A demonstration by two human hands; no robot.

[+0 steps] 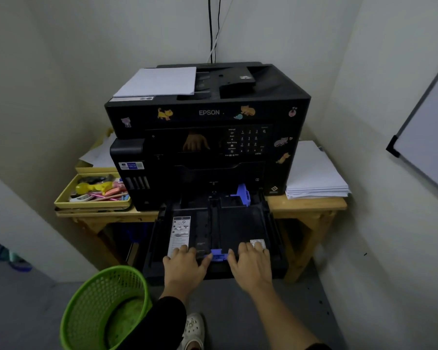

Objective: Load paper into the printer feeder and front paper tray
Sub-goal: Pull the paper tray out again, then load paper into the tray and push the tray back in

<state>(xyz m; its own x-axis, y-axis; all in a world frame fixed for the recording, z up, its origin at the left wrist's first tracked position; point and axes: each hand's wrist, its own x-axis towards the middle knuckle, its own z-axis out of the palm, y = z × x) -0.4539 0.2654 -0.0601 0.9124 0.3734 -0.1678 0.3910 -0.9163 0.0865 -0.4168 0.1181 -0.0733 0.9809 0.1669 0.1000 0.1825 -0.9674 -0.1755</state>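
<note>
A black Epson printer stands on a wooden table. White paper lies on its top left, by the feeder. The front paper tray is pulled out toward me and holds no paper; a blue side guide stands at its back and a blue front guide sits at its near edge. My left hand and my right hand rest on the tray's front edge, one on each side of the blue front guide, thumbs touching it.
A stack of white paper lies on the table right of the printer. A yellow tray of stationery sits at left. A green mesh basket stands on the floor by my left arm. A whiteboard leans at right.
</note>
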